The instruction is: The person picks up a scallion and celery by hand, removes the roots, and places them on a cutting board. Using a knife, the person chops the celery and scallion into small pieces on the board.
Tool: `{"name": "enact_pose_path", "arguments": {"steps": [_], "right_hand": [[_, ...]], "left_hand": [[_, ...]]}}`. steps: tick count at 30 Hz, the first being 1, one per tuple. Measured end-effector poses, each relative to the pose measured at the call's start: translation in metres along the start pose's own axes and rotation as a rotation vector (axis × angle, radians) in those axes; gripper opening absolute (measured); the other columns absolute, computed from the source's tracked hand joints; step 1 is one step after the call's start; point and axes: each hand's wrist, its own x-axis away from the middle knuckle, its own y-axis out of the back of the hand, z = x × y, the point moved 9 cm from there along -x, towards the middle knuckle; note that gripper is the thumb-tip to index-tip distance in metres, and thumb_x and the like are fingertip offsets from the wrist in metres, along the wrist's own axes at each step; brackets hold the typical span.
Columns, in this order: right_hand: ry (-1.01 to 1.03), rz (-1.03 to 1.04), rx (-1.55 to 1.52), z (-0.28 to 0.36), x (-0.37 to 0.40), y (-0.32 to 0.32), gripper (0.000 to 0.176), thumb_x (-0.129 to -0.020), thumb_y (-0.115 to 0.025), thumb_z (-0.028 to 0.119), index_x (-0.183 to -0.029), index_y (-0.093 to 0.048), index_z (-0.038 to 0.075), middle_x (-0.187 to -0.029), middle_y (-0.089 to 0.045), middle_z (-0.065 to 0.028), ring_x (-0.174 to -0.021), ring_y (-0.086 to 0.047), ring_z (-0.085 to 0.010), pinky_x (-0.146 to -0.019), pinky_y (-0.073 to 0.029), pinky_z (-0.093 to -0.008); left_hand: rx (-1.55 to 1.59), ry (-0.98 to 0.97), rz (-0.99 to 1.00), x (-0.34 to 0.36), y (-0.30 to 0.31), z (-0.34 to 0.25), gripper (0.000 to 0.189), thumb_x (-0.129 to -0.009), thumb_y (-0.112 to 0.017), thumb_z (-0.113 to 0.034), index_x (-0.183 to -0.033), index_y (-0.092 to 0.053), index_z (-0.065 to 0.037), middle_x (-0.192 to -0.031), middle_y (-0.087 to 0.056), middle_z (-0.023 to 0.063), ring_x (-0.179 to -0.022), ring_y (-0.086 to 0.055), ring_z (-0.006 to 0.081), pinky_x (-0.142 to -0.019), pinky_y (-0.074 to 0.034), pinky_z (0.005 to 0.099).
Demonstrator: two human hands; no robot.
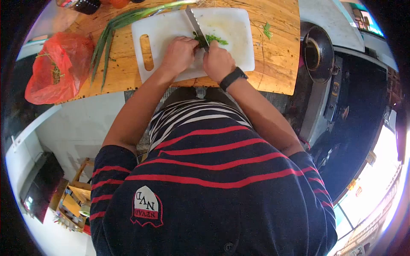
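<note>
My right hand (218, 61), with a dark band on its wrist, is closed round the handle of a knife (196, 26), whose blade points away from me over the white cutting board (235, 25). Left of the blade, my left hand (181, 52) has its fingers curled and pressed onto a small dark green bunch (197, 37) on the board. Chopped green pieces (218, 40) lie just right of the blade.
Long green onions (112, 30) lie on the wooden table (277, 51) left of the board, beside a red plastic bag (64, 68). A green scrap (267, 30) lies right of the board. A dark wok (318, 54) stands beyond the table's right edge.
</note>
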Motion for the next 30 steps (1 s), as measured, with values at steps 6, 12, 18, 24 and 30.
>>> {"name": "enact_pose_path", "arguments": {"steps": [6,12,18,24,30], "right_hand": [[0.007,0.011,-0.033,0.007,0.003,0.003,0.024,-0.087,-0.058,0.019,-0.095,-0.049,-0.002,-0.079,-0.065,-0.0288,-0.076,-0.064,-0.0476,-0.070,-0.051,-0.0574],[0.057,-0.003,-0.021,0.006,0.002,0.010,0.022,-0.087,-0.057,0.018,-0.094,-0.049,-0.001,-0.077,-0.064,-0.0287,-0.075,-0.064,-0.0468,-0.069,-0.051,-0.0562],[0.070,-0.027,0.002,-0.007,0.001,-0.004,0.023,-0.087,-0.058,0.018,-0.094,-0.049,-0.001,-0.073,-0.064,-0.0272,-0.070,-0.064,-0.0459,-0.066,-0.051,-0.0551],[0.072,-0.012,0.005,-0.015,0.008,0.008,0.024,-0.087,-0.058,0.019,-0.096,-0.049,-0.001,-0.074,-0.064,-0.0273,-0.072,-0.065,-0.0456,-0.067,-0.052,-0.0549],[0.047,-0.016,-0.025,-0.020,0.010,0.015,0.025,-0.087,-0.058,0.020,-0.099,-0.050,0.000,-0.075,-0.065,-0.0268,-0.074,-0.066,-0.0455,-0.068,-0.053,-0.0545]], "left_hand": [[-0.057,-0.039,-0.071,0.001,0.009,-0.005,0.008,-0.074,-0.065,-0.008,-0.080,-0.066,-0.002,-0.083,-0.067,0.0150,-0.083,-0.063,0.0336,-0.082,-0.049,0.0419],[-0.074,-0.033,-0.047,0.002,0.004,-0.005,0.010,-0.075,-0.063,-0.008,-0.082,-0.067,-0.003,-0.083,-0.067,0.0142,-0.083,-0.063,0.0327,-0.082,-0.049,0.0421],[-0.039,-0.028,-0.060,0.005,0.000,0.001,0.012,-0.078,-0.062,-0.007,-0.087,-0.068,-0.003,-0.087,-0.068,0.0142,-0.087,-0.063,0.0339,-0.082,-0.050,0.0429],[0.033,-0.002,-0.022,0.006,0.006,-0.002,0.012,-0.081,-0.063,-0.007,-0.091,-0.069,-0.002,-0.093,-0.068,0.0144,-0.091,-0.062,0.0346,-0.082,-0.050,0.0436],[0.154,0.049,-0.124,0.008,0.024,-0.001,0.014,-0.080,-0.067,-0.011,-0.092,-0.071,-0.004,-0.092,-0.069,0.0125,-0.092,-0.063,0.0322,-0.084,-0.050,0.0422]]}}
